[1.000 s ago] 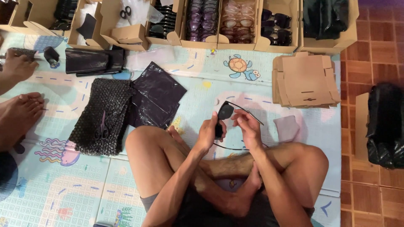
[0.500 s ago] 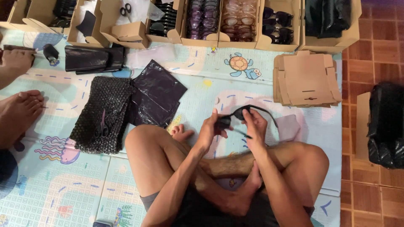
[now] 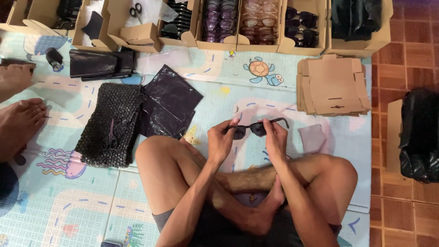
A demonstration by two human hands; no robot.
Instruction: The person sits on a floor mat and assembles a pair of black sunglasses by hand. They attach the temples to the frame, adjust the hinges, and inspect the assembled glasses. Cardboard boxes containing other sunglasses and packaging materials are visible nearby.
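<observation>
One pair of dark sunglasses (image 3: 254, 128) is held up over the play mat (image 3: 219, 91), just beyond the person's crossed legs, with both hands closed on it: the left hand (image 3: 221, 139) pinches the left lens end, the right hand (image 3: 276, 137) grips the right side, one temple arm sticking out to the right. One stack of flat cardboard blanks (image 3: 333, 86) lies to the right. To the left sit one sheet of black bubble wrap (image 3: 109, 123) with one pair of scissors (image 3: 109, 137) on it, beside black plastic bags (image 3: 168, 104). Along the far edge, open cardboard boxes (image 3: 238, 43) hold more glasses; their count is unclear
</observation>
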